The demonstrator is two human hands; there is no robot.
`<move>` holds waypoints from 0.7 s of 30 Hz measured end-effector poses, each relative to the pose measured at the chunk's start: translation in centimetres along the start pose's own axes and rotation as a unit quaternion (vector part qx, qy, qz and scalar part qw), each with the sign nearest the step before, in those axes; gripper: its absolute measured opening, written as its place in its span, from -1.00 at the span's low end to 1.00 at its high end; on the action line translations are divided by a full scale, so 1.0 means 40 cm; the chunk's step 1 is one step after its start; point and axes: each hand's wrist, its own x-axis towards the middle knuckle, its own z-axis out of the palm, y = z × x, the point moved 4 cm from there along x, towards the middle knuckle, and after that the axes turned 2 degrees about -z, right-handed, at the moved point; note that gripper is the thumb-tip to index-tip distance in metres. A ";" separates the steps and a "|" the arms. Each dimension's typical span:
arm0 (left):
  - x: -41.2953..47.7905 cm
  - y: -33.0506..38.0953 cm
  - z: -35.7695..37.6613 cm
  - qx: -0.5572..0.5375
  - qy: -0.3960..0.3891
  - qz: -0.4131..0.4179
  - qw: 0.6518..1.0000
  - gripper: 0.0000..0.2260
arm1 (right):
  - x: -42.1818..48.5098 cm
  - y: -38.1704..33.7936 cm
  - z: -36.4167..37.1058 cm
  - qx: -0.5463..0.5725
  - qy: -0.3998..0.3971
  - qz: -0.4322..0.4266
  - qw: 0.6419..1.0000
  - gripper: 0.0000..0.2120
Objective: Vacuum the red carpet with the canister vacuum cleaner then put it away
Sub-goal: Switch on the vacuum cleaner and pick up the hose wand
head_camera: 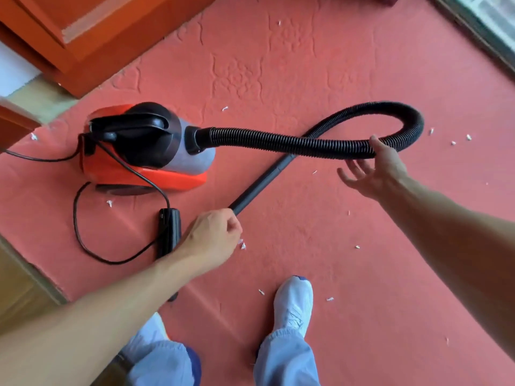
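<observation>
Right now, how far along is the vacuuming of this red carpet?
Done: little; white paper scraps dot the red carpet. In hand: the left hand grips the black rigid wand by its floor nozzle, and the right hand supports the black ribbed hose. Left: the whole sweep, then stowing the orange-and-grey canister vacuum.

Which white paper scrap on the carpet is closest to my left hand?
The scrap right beside the left hand; every other scrap lies farther off.

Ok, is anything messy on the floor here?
Yes: small white scraps lie scattered over the red patterned carpet, near the orange and grey canister vacuum cleaner and beyond its black ribbed hose. They look like litter.
</observation>
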 end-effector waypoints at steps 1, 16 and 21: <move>0.004 0.033 -0.001 -0.010 0.007 0.008 1.000 -0.81 | -0.003 -0.006 -0.007 -0.001 -0.023 0.002 1.000 -0.79; -0.127 0.556 -0.176 -0.097 0.082 0.192 0.973 -0.90 | -0.445 -0.006 -0.018 -0.264 -0.267 -0.135 0.917 -0.83; -0.180 0.660 -0.204 0.007 -0.091 0.181 0.979 -0.65 | -0.572 -0.002 0.052 -0.314 -0.286 -0.157 0.892 -0.74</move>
